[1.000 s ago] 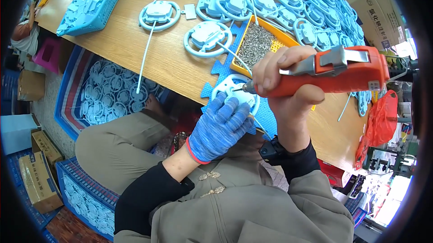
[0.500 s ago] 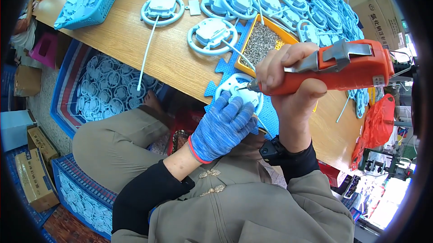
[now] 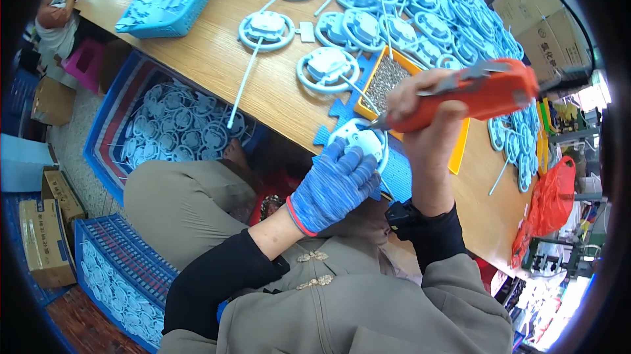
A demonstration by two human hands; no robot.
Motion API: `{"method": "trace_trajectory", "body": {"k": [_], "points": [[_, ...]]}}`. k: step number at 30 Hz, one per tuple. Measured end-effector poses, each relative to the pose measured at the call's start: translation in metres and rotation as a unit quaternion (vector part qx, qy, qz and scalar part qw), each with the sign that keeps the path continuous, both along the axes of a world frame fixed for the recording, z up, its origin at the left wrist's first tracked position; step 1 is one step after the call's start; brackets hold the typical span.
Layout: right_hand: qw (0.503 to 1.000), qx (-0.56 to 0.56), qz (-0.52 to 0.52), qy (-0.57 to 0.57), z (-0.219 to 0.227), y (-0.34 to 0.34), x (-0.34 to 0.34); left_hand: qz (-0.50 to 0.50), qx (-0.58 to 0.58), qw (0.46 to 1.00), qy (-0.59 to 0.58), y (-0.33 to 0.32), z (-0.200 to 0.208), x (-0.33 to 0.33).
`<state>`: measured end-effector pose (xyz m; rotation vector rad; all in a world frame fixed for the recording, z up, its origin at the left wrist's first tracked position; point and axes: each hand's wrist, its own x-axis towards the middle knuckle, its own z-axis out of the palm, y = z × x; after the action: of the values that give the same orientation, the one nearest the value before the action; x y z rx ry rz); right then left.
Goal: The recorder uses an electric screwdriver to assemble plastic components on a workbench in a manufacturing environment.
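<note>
My left hand (image 3: 334,186), in a blue knitted glove with a red cuff, holds a light blue plastic steering-wheel-shaped part (image 3: 363,138) down at the table edge, fingers laid over its near side. A blue foam mat (image 3: 397,173) lies beneath it. My bare right hand (image 3: 430,140) is wrapped round a red electric screwdriver (image 3: 490,93), slightly blurred. Its tip points left, close to the part's far rim; whether they touch I cannot tell. Just beyond stands a yellow tray (image 3: 458,157) with small metal screws (image 3: 386,79), partly hidden by my right hand.
Many similar wheel parts (image 3: 434,29) with thin rods are heaped at the far right of the wooden table (image 3: 276,101). A blue basket (image 3: 177,25) of flat pieces stands far left. Below sit a crate of wheel parts (image 3: 174,124) and cardboard boxes (image 3: 46,242). A red bag (image 3: 552,190) hangs right.
The screwdriver's tip has lifted off the middle of the wheel part and shifted toward its far rim. My left hand stays on the part. The whole view has shifted slightly.
</note>
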<state>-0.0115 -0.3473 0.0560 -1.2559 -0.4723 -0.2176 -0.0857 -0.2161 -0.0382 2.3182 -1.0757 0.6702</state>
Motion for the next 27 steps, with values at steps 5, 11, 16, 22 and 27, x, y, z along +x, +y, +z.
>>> {"method": "trace_trajectory", "body": {"k": [5, 11, 16, 22, 27], "points": [[0.993, 0.09, -0.019, -0.078, 0.024, -0.018, 0.033, 0.025, 0.026, 0.999, -0.013, 0.004, 0.012, 0.002], [0.99, 0.05, -0.114, -0.072, 0.006, -0.088, 0.029, 0.128, 0.018, 0.989, 0.072, 0.033, 0.03, -0.003], [0.988, 0.062, -0.136, -0.045, -0.016, -0.106, 0.017, 0.207, -0.147, 0.961, 0.113, 0.008, 0.018, 0.026], [0.986, 0.072, -0.138, -0.051, -0.026, -0.113, 0.021, 0.243, 0.008, 0.953, 0.18, -0.018, 0.034, 0.065], [0.985, 0.077, -0.146, -0.041, -0.035, -0.119, 0.024, 0.189, -0.007, 0.969, 0.158, -0.012, 0.026, 0.059]]}}
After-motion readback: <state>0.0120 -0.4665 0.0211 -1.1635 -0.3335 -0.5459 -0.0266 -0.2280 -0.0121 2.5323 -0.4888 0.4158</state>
